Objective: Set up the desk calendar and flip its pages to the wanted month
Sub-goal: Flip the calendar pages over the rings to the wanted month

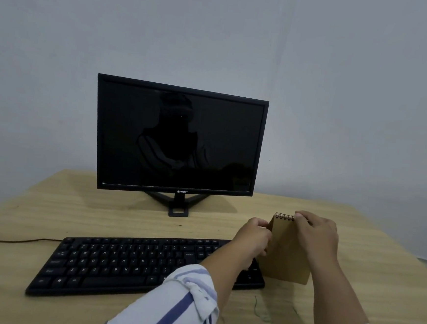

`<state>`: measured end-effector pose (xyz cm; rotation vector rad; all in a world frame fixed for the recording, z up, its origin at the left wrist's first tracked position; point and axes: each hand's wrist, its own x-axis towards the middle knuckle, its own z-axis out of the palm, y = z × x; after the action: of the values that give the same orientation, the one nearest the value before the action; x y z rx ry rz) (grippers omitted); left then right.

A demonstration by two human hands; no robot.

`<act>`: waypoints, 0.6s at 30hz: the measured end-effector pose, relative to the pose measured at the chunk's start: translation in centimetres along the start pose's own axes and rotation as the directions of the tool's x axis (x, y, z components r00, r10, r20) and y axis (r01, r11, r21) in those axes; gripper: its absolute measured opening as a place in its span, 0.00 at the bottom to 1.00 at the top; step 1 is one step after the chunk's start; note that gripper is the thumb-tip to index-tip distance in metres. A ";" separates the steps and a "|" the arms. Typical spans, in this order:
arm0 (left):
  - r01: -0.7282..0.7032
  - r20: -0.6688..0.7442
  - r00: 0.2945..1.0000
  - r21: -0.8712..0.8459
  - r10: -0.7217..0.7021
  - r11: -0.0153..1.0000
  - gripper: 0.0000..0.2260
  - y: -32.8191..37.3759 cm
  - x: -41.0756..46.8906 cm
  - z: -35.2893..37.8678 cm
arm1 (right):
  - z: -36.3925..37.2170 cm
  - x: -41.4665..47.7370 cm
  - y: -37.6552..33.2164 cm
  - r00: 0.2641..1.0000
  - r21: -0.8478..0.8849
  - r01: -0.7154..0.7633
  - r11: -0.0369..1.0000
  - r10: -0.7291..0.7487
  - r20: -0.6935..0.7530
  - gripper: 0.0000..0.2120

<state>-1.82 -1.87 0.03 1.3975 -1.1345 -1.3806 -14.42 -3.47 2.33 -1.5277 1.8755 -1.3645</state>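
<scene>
While both hands are working at the lower right of the frame, the spiral-bound desk calendar (287,252) is standing upright on the wooden desk (101,211), just right of the black keyboard (133,263), with its kraft-brown back cover facing the camera and its wire binding at the top.

Item, left hand (253,238): reaching in from a striped sleeve (183,302), fingers curled and closing on the calendar's left edge; the fingertips themselves are hidden behind the card, so how much they are pinching cannot be told.

Item, right hand (316,236): draping over the upper right corner, fingers bent down across the wire coil and seemingly gripping the top; whether it is holding a page or only the cover is not showing.

Item, surroundings: a dark monitor (178,138) is standing at mid-frame behind the keyboard, well apart from the calendar; a thin dark cable (9,241) is trailing off at the left edge.

Step in hand, by judgement: the stand is being opened or steadied into its tent shape, printed pages facing away from the viewer.

Handling notes, by judgement: the left hand is best kept low on the edge, bracing the base so the light card is not sliding toward the keyboard; the right hand is best lifting one leaf at a time over the coil, rolling it along the rings rather than tugging, since thin paper is tearing easily at punched holes. Turning the printed face toward the viewer first is making the month readable while flipping.
</scene>
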 end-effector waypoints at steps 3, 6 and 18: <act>-0.015 0.008 1.000 0.041 0.015 0.999 0.22 0.2 0.0 -0.1 | 0.0 0.0 0.0 1.000 0.003 -0.004 1.000 0.004 0.004 0.13; -0.036 0.022 0.999 0.058 0.035 0.998 0.25 0.6 -0.1 0.0 | 0.0 0.1 0.1 1.000 0.014 -0.002 1.000 0.002 0.004 0.12; -0.195 -0.040 0.981 -0.300 0.192 0.934 0.11 2.9 -0.5 0.5 | 0.1 -0.1 0.0 1.000 0.079 0.001 0.997 -0.001 -0.010 0.13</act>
<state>-2.45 -2.01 2.95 1.0443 -0.9770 -1.3389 -14.35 -3.40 2.26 -1.4861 1.8039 -1.4318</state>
